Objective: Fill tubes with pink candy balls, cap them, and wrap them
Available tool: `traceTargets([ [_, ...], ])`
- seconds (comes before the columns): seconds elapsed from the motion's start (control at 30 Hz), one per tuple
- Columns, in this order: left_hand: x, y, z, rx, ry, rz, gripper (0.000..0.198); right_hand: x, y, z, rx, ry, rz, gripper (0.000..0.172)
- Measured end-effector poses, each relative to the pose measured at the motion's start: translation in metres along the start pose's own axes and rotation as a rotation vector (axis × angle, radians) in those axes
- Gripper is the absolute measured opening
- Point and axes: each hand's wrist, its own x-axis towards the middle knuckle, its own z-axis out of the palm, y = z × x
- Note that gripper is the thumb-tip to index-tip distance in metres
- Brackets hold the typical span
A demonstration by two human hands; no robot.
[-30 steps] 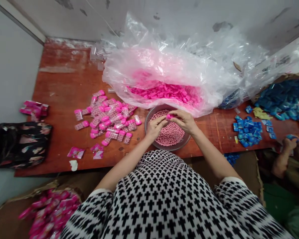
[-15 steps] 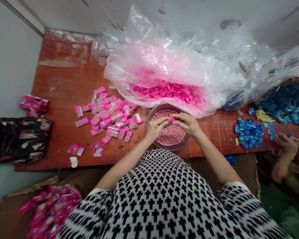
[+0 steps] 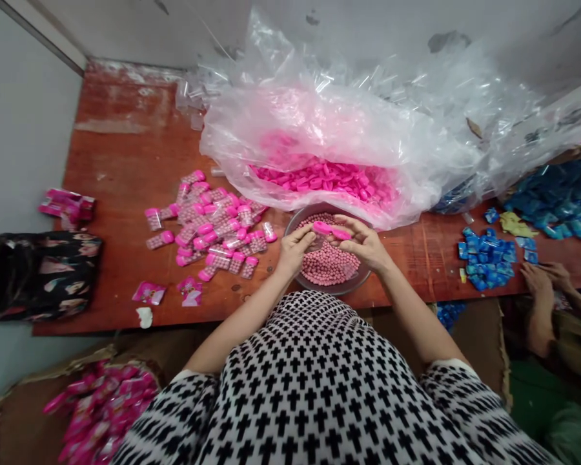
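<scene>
My left hand (image 3: 294,250) is closed in a pinch on a small clear container, mostly hidden by the fingers. A bright pink plastic cap (image 3: 323,228) lies between my two hands, its two rounded parts spread apart. The fingers of my right hand (image 3: 368,247) are bent around the cap's right part. Both hands are above a grey bowl (image 3: 314,289) of small pink candy balls (image 3: 330,263). Left of the bowl lies a heap of filled clear bottles (image 3: 217,223) with pink caps.
Behind the bowl a clear plastic bag (image 3: 397,139) holds loose pink caps (image 3: 329,177). Pink packets (image 3: 111,400) fill a carton at lower left. A dark floral bag (image 3: 68,274) sits at the left. Blue packets (image 3: 487,258) lie near a co-worker's hands (image 3: 540,281).
The pink cap shows as a longer, two-part piece now, where only a small pink bit showed between my fingers. My hands have moved slightly apart. The co-worker's hands shifted left.
</scene>
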Motion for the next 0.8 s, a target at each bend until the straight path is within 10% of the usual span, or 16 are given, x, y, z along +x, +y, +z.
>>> traceTargets([
  [0.33, -0.006, 0.005, -0.012, 0.432, -0.181, 0.365, 0.021, 0.009, 0.019, -0.001, 0.341, -0.094, 0.326, 0.037],
  [0.8, -0.005, 0.006, -0.010, 0.525, -0.177, 0.418, 0.024, 0.016, 0.030, 0.035, 0.533, 0.004, 0.452, 0.021],
])
